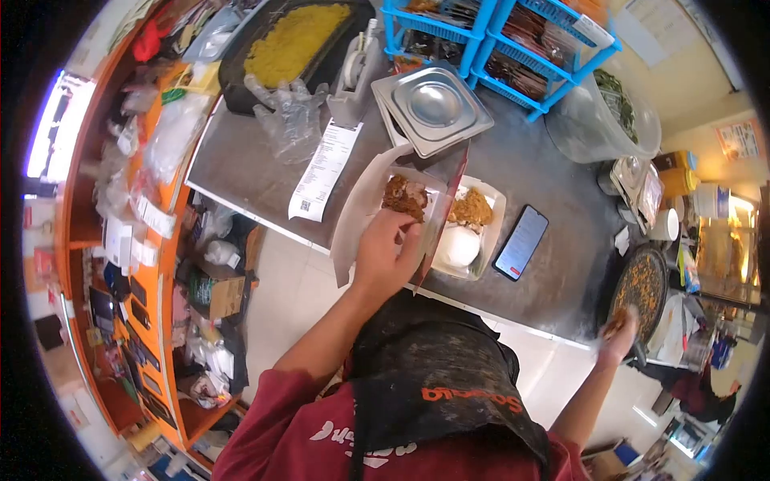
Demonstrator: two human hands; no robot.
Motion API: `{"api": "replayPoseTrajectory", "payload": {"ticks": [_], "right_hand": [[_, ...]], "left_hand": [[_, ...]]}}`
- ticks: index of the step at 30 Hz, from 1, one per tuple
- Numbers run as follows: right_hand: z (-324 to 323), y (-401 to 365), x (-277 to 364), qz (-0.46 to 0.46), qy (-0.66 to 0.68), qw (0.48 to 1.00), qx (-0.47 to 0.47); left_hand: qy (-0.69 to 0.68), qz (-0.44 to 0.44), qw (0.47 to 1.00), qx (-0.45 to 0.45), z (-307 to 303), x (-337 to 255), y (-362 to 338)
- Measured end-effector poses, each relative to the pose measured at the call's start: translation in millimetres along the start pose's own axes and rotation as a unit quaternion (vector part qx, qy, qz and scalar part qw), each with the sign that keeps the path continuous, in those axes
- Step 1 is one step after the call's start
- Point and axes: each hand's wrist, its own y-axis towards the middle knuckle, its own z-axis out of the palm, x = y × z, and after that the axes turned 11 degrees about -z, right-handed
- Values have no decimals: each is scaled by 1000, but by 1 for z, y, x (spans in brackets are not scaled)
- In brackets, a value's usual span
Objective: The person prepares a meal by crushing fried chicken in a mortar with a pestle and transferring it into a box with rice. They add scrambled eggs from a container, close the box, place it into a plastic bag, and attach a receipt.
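My left hand (387, 255) reaches into an open cardboard box (358, 210). Its fingers are curled together against the lower edge of a brown fried chicken piece (407, 195) inside. Off to the right, my right hand (620, 338) is closed around a small brown fried-looking piece (616, 321), blurred by motion, beside a dark round pan (639, 280) with orange crumbs. Right of the box, a paper tray (480, 271) holds a golden fried piece (472, 208) and a white rounded mound (459, 246), perhaps rice.
A phone (521, 242) lies beside the paper tray. Behind are a steel lidded container (434, 108), a receipt (324, 170), a crumpled clear plastic glove (289, 116), a black tray of yellow food (295, 44) and blue baskets (521, 60). Orange shelves (164, 321) stand left.
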Motion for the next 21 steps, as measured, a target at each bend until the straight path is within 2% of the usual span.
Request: {"api": "replayPoseTrajectory", "payload": {"ticks": [1, 2, 3, 4, 5, 6, 7, 8, 9, 11, 12, 13, 15, 16, 17, 18, 19, 20, 21], "right_hand": [[-16, 30, -15, -90, -133, 987, -4], [-33, 60, -30, -169, -257, 951, -30], [-43, 84, -33, -383, -578, 720, 34], [-48, 112, -42, -250, -519, 814, 80], [-40, 129, -49, -160, -461, 868, 85], [-31, 145, -55, -69, -404, 909, 75], [-17, 151, -59, -28, -366, 930, 29], [-8, 154, -60, -25, -403, 914, 20], [3, 151, -44, -8, -449, 894, 0], [43, 109, 30, 26, -573, 815, -88], [59, 86, 63, 17, -601, 790, -121], [72, 64, 90, -21, -603, 786, -132], [88, 36, 109, -147, -569, 807, -68], [97, 26, 100, -267, -476, 838, -9], [127, 3, 120, -284, -372, 883, 49], [148, -15, 100, -389, -329, 852, 122], [180, -46, 102, -429, -236, 856, 165], [219, -73, 111, -443, -214, 842, 224], [238, -94, 142, -437, -156, 846, 261]], "left_hand": [[-6, 59, 998, -13, 5, -13, 1], [11, 137, 990, -11, 11, -28, 4], [26, 214, 976, -9, 20, -43, 9], [57, 237, 968, 61, 31, -59, 11], [87, 259, 953, 130, 45, -71, 14], [190, 241, 940, 152, 64, -70, 19], [291, 220, 915, 171, 85, -65, 24], [390, 197, 880, 187, 102, -61, 31], [448, 134, 851, 239, 113, -63, 37], [551, 3, 766, 332, 133, -65, 48], [563, 10, 765, 314, 143, -60, 52], [574, 17, 764, 296, 154, -48, 52], [575, 7, 777, 256, 171, -30, 56], [564, -10, 791, 237, 176, -21, 59], [552, -28, 804, 219, 179, -17, 61], [563, -33, 790, 241, 181, -20, 64], [573, -37, 776, 261, 183, -26, 70], [582, -40, 762, 280, 183, -30, 77], [562, -38, 775, 285, 182, -27, 83]]}}
